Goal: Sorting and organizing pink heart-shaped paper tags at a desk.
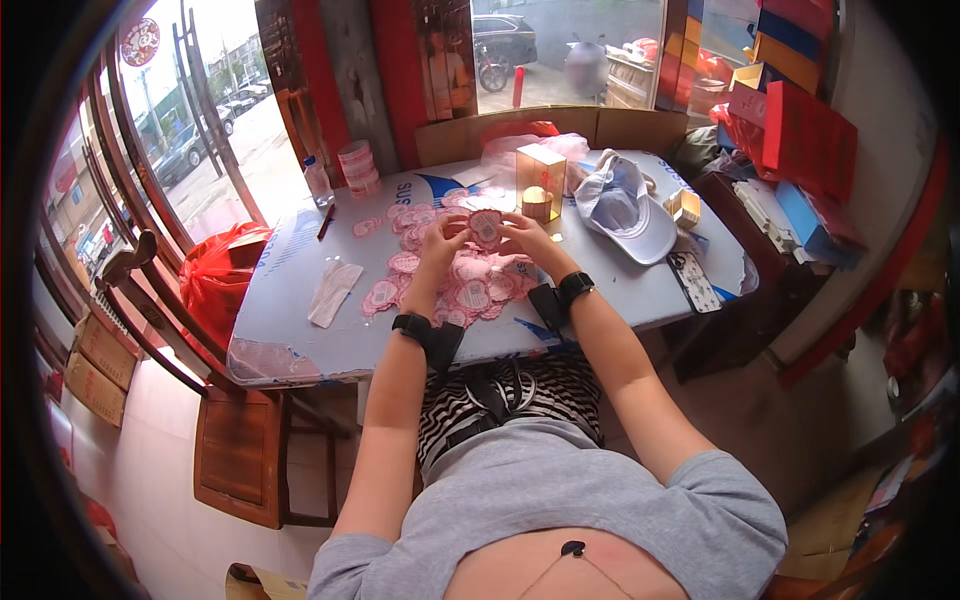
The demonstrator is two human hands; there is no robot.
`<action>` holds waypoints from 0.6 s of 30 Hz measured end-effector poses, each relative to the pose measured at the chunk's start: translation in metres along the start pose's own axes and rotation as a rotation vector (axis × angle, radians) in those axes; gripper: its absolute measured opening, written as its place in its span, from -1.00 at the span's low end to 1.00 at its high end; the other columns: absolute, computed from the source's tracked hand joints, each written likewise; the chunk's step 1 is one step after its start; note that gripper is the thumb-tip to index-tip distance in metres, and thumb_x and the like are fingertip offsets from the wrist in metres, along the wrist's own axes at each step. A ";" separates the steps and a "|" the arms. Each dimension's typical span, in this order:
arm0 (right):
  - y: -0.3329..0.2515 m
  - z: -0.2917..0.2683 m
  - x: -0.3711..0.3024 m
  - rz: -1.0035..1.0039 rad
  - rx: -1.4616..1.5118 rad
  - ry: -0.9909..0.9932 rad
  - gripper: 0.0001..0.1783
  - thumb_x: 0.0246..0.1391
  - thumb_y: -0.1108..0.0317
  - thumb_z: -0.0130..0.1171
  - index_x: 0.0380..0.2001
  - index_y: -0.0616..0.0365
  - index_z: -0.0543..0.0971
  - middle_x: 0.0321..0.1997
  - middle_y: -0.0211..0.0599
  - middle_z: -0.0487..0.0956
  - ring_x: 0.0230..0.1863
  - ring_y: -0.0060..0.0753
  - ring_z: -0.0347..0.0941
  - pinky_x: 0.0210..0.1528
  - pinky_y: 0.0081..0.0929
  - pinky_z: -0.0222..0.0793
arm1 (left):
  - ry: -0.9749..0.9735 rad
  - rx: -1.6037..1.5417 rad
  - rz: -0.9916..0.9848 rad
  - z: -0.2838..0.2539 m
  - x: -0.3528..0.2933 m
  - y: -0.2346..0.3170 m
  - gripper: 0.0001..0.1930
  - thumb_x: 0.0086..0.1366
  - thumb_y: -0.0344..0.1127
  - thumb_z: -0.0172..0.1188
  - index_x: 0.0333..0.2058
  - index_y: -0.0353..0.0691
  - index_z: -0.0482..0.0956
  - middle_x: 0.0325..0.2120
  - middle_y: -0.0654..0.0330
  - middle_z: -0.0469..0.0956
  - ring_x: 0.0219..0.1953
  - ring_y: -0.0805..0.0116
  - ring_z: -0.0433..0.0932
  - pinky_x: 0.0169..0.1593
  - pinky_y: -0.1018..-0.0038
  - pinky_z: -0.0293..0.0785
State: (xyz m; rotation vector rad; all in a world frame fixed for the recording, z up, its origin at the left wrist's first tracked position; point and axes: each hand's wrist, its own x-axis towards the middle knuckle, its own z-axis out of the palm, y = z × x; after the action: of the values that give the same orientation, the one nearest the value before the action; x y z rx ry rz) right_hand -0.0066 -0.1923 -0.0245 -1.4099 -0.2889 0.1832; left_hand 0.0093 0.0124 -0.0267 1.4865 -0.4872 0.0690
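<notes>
Upper centre of frame, I had the left hand [444,240] and right hand [530,240] gripping one round pink label [485,228] between them, one at each side. A loose pile of similar labels [474,292] lay below it, mid-frame on the bench [620,295]. I logged a pale cap [622,207] right of centre, a phone [692,282] beyond it, lower right, a bottle [318,184] upper left.

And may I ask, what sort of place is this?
Probably a small street-front shop or workroom: a dark car shows through the window, boxes are piled at the right, and round pink pieces lie heaped on the table.
</notes>
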 end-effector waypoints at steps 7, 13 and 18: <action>0.002 -0.005 0.005 -0.140 -0.117 0.125 -0.64 0.05 0.16 0.17 -0.16 0.18 0.52 -0.29 -0.43 0.51 -0.27 -0.58 0.42 -0.27 -0.59 0.41 | 0.062 0.028 0.095 0.001 -0.001 0.002 -0.77 0.14 -0.45 0.19 -0.20 -0.33 0.49 -0.38 0.12 0.59 -0.35 0.42 0.59 -0.28 0.57 0.51; 0.000 -0.010 0.001 -0.099 0.118 0.207 -0.81 0.10 0.23 0.11 -0.29 0.08 0.51 -0.52 -0.60 0.37 -0.48 -0.75 0.27 -0.41 -0.72 0.20 | 0.163 0.135 0.139 0.003 0.002 0.003 -0.70 0.12 -0.31 0.25 -0.19 -0.31 0.50 -0.31 0.14 0.58 -0.28 0.40 0.56 -0.24 0.55 0.50; 0.000 -0.003 0.002 -0.135 0.119 0.017 -0.79 0.11 0.22 0.11 -0.28 0.11 0.51 -0.51 -0.53 0.42 -0.47 -0.72 0.34 -0.41 -0.69 0.28 | -0.057 0.072 0.099 0.009 -0.002 0.003 -0.72 0.14 -0.33 0.22 -0.21 -0.36 0.51 -0.33 0.13 0.58 -0.29 0.39 0.56 -0.21 0.53 0.51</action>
State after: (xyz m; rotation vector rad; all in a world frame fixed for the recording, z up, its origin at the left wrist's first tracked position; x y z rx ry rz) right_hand -0.0041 -0.1945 -0.0249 -1.2691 -0.3529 0.0760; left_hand 0.0040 0.0050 -0.0241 1.5376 -0.6092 0.1236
